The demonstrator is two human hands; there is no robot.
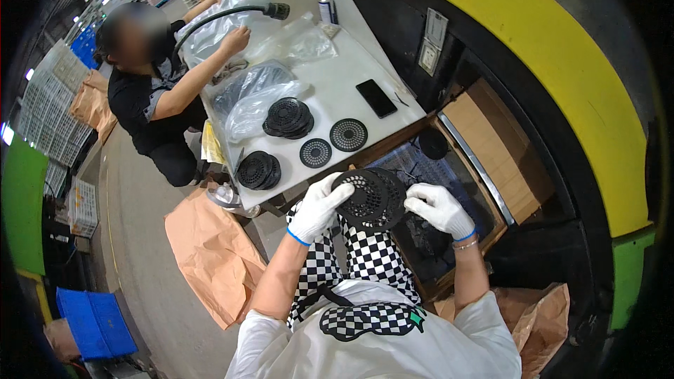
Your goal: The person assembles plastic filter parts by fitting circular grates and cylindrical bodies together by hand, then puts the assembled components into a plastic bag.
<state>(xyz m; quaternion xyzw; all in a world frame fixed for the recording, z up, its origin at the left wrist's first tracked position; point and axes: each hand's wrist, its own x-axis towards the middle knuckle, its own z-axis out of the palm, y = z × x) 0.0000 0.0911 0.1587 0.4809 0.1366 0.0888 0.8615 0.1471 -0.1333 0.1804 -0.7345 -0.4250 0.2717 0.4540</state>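
Gloved left hand (318,209) grasps black perforated discs (370,200) above the lap, beyond the near edge of the tabletop (361,52)

In the head view, the left hand pinches the overlapping discs at their left side, thumb on top. The right hand (440,209), also in a white glove, has its fingers curled in at the discs' right rim; whether it grips them or only sits just beside, I cannot tell. The discs are over the person's checkered trousers (375,260), clear of the tabletop.

On the tabletop, a low pile of discs (258,170) lies at the near left corner. A taller pile (288,118) stands farther in, beside clear plastic bags (256,95) along the left edge. Two single discs lie flat by the near edge: a smaller one (316,153) and, just right of it, a larger one (349,135). A dark phone (376,98) rests near the near right corner, and a spray can (325,10) stands toward the far end by the right edge.

At the left edge, a co-worker in dark clothes has a bare hand (235,41) raised over more clear plastic. A wood-framed bin (394,142) adjoins the near edge, with a dark disc (433,144) inside.
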